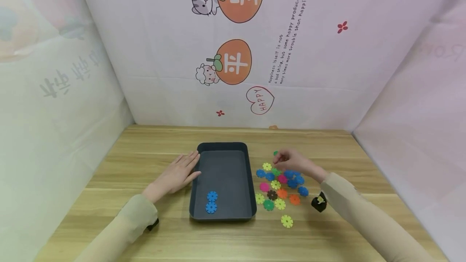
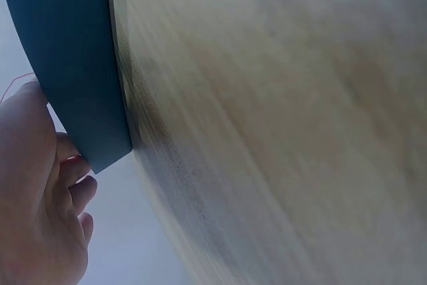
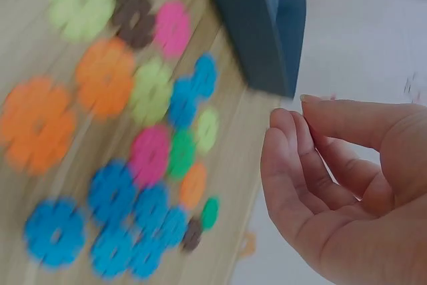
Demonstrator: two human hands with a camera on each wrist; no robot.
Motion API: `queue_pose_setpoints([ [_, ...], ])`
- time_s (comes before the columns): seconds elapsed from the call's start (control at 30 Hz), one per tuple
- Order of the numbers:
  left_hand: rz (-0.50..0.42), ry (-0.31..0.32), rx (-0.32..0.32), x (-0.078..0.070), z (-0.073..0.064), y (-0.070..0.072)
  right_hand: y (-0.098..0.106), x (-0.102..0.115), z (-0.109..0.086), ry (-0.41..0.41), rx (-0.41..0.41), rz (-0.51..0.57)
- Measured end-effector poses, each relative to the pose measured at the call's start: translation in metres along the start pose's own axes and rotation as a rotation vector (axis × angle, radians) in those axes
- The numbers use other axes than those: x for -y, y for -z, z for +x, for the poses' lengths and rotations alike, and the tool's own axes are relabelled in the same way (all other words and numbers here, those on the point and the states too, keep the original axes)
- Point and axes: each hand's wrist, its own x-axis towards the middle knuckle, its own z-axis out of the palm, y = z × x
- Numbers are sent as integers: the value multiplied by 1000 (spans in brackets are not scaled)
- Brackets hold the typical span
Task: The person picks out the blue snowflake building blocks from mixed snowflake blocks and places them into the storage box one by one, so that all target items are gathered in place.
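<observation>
My left hand (image 1: 177,174) rests with straight fingers on the left rim of a dark grey rectangular tray (image 1: 226,177). In the left wrist view its fingers touch the end of the tray's side wall (image 2: 73,65). Two blue notched snowflake discs (image 1: 211,207) lie in the tray's near left corner. To the right of the tray, my right hand (image 1: 293,161) hovers over the far part of a spread of colourful snowflake discs (image 1: 275,184). Its fingers (image 3: 283,165) are loosely bent, thumb tip close to the forefinger, with nothing visible between them.
Blue, yellow, pink, orange, green and brown discs lie on the wooden table (image 1: 164,237), some overlapping; one yellow disc (image 1: 287,221) lies nearest the front. White printed cloth (image 1: 164,72) walls the table at the back and both sides.
</observation>
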Motion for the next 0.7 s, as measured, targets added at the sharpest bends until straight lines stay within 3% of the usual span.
queue_pose_setpoints([
  [0.37,-8,13,8,1,-1,0,23,-42,-18,-120,-125,-61],
  [0.7,4,0,-11,1,-1,-2,28,-65,-23,-149,-149,-170],
])
